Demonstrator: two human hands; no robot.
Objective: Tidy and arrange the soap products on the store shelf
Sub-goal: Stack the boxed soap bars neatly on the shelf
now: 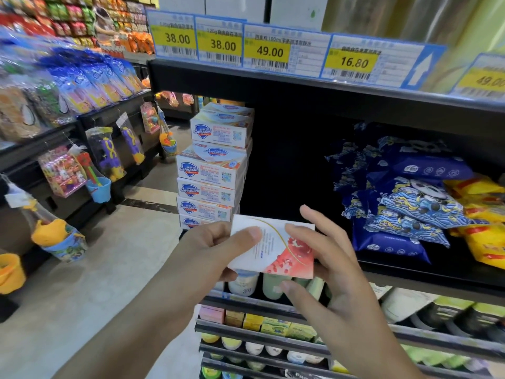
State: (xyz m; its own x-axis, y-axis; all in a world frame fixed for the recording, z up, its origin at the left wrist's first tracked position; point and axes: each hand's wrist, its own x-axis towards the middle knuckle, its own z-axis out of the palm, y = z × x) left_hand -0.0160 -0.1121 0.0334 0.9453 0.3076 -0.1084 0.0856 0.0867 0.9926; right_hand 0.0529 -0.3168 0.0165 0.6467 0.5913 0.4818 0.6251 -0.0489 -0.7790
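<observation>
A white soap box (276, 250) with a red pattern at one corner is held in front of the black shelf (410, 277). My left hand (216, 250) grips its left end, thumb across the top face. My right hand (325, 263) holds its right end, with the thumb below and the fingers on the top and the far edge. A tall stack of white Safeguard soap boxes (216, 170) stands at the shelf's left end, just behind my left hand. The upper boxes of the stack sit slightly askew.
Blue and yellow soft packs (410, 203) are piled at the shelf's right. Between stack and packs is a dark gap. Price tags (270, 50) line the shelf above. Lower shelves hold bottles and small boxes (273, 324). Toy racks (82, 165) stand across the aisle at left.
</observation>
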